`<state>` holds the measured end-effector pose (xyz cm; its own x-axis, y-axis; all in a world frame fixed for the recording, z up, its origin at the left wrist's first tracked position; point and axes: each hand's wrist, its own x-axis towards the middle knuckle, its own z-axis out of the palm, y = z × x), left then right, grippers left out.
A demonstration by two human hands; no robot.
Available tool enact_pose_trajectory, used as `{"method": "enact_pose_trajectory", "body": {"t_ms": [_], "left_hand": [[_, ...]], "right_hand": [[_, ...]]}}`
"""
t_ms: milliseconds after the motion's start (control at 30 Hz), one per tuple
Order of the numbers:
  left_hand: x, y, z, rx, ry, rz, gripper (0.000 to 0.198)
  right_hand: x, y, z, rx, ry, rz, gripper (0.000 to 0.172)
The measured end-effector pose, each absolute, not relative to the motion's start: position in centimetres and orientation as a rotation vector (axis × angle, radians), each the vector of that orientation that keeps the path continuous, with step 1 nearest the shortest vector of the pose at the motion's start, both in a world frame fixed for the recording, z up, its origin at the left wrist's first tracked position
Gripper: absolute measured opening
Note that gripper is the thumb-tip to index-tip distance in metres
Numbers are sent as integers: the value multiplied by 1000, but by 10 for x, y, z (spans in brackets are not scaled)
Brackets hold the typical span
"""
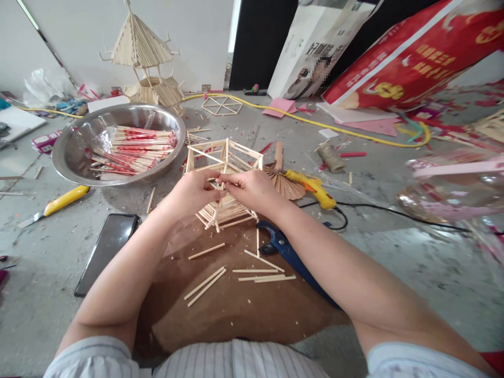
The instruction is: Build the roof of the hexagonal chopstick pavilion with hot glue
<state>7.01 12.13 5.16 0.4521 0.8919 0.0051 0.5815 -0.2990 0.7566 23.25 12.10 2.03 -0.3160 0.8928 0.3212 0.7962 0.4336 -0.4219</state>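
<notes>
A small open frame of thin wooden sticks [232, 216] stands at the middle, on a brown surface [252, 310]. My left hand [199, 191] is at its near left side, fingers pinched together. My right hand [248, 189] meets it from the right, thumb and fingertips closed at the same spot on the frame. Whatever lies between the fingertips is too small to make out. Several loose cut sticks [207, 251] lie on the brown surface in front of the frame. Blue-handled cutters [289, 252] rest partly beneath my right forearm.
A steel bowl [59, 157] of packaged sticks is at left, near a yellow knife [65, 201] and a phone [106, 254]. A stick pagoda [139, 47] stands behind. Right of the frame lie a yellow glue gun [321, 193], its black cable and a twine roll [331, 157].
</notes>
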Motion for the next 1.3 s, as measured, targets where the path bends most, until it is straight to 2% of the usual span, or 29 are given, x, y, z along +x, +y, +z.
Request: {"method": "enact_pose_trajectory", "body": {"t_ms": [1300], "left_hand": [[69,122,50,1951,1151,588,34]], "right_hand": [[233,122,18,-1346,-2136,288,29]]}}
